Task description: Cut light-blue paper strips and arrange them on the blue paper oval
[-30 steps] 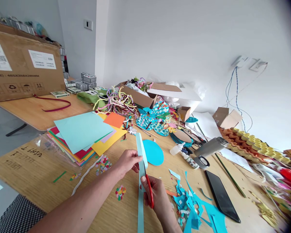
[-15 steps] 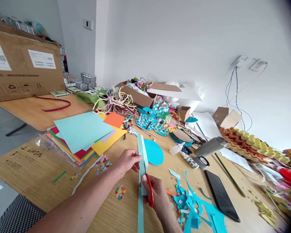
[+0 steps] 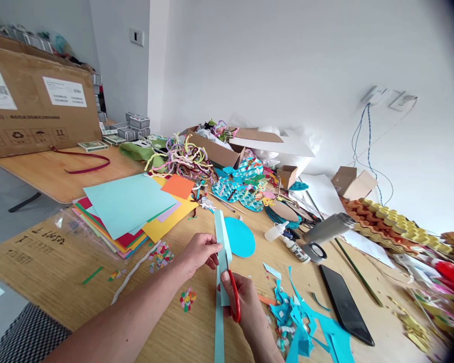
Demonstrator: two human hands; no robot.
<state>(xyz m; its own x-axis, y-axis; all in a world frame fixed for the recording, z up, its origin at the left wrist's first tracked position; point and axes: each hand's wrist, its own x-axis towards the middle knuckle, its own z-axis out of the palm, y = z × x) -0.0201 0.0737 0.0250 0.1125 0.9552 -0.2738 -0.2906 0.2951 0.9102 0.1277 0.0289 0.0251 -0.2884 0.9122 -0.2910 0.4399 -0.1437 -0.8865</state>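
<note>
My left hand (image 3: 202, 251) pinches the edge of a long pale-blue paper strip (image 3: 220, 229) held upright over the table. Red-handled scissors (image 3: 234, 297) are in my right hand (image 3: 245, 297), their blades at the strip just below my left fingertips. The lower part of the paper hangs down in two lengths towards the table's near edge. Behind the strip lies a bright blue paper oval (image 3: 240, 237), partly covered by it. Blue paper scraps (image 3: 298, 317) are heaped to the right of my right hand.
Coloured paper sheets (image 3: 130, 201) are stacked at left, near paper confetti (image 3: 161, 257). At right lie a black phone (image 3: 346, 305), a metal flask (image 3: 329, 227), glue bottles (image 3: 297, 250) and egg cartons (image 3: 393, 227). A cardboard box (image 3: 219, 148) stands at the back.
Almost nothing differs. My right hand and the scissors have shifted very slightly, while my left hand keeps its grip in the same place.
</note>
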